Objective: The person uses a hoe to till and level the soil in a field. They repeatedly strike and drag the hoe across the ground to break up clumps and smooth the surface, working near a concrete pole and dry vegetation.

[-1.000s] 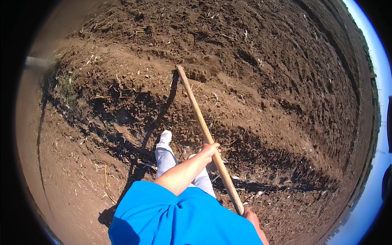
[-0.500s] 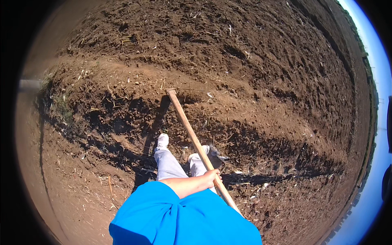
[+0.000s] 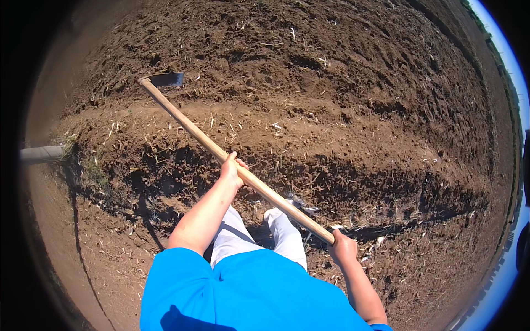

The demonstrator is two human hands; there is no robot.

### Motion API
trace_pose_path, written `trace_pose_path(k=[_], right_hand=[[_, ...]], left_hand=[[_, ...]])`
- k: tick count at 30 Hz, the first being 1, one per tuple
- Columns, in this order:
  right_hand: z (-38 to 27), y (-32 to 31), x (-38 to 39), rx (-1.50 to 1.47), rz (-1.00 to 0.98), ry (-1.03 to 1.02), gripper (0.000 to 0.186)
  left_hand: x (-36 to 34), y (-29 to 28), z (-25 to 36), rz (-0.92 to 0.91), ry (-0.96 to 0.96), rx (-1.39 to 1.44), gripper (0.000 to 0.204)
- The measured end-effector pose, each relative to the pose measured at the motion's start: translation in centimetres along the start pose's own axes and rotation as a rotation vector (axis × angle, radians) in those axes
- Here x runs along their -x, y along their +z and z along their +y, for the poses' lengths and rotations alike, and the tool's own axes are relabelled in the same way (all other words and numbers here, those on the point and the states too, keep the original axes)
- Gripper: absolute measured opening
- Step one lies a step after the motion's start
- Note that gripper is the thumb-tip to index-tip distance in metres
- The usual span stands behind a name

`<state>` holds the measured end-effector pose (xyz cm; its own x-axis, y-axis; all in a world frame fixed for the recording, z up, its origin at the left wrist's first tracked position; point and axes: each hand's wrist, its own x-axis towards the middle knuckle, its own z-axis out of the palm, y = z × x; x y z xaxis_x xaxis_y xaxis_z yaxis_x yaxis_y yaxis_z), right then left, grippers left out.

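Hoe (image 3: 265, 189) is jutting beyond my left hand (image 3: 232, 170)!
I'm clenching mid-handle, right hand (image 3: 343, 247) wrapping the butt (image 3: 327, 234); stiff, probably head-heavy, it's wanting this wide hold.

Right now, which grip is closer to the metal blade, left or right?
Left. The left grip is around the wooden handle partway along it, below the blade in the picture; the right grip is at the handle's other end, farthest from the blade.
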<state>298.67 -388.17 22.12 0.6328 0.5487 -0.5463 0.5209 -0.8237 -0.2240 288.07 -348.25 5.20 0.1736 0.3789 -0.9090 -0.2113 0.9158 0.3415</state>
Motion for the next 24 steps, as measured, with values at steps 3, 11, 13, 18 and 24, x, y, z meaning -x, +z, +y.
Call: trace_pose_path(k=[3, 11, 13, 18, 24], right_hand=[[-4.9, -2.4, -6.6, -0.044, -0.034, -0.101, 0.022], [3.7, -6.9, 0.9, 0.053, -0.270, 0.257, 0.025], [6.5, -8.4, 5.9, 0.107, -0.318, 0.360, 0.022], [7.9, -12.7, 10.6, 0.061, -0.223, 0.396, 0.020], [6.5, -10.4, 8.6, -0.100, -0.057, 0.207, 0.009]], left_hand=[[-1.8, 4.4, 1.2, 0.031, 0.122, -0.051, 0.030], [-2.9, 9.4, -20.6, -0.018, -0.227, -0.290, 0.021], [0.4, 9.2, -27.5, -0.066, -0.390, -0.287, 0.020], [6.5, 11.4, -29.6, -0.147, -0.442, -0.356, 0.024], [1.7, 10.2, -27.4, -0.157, -0.347, -0.402, 0.029]])
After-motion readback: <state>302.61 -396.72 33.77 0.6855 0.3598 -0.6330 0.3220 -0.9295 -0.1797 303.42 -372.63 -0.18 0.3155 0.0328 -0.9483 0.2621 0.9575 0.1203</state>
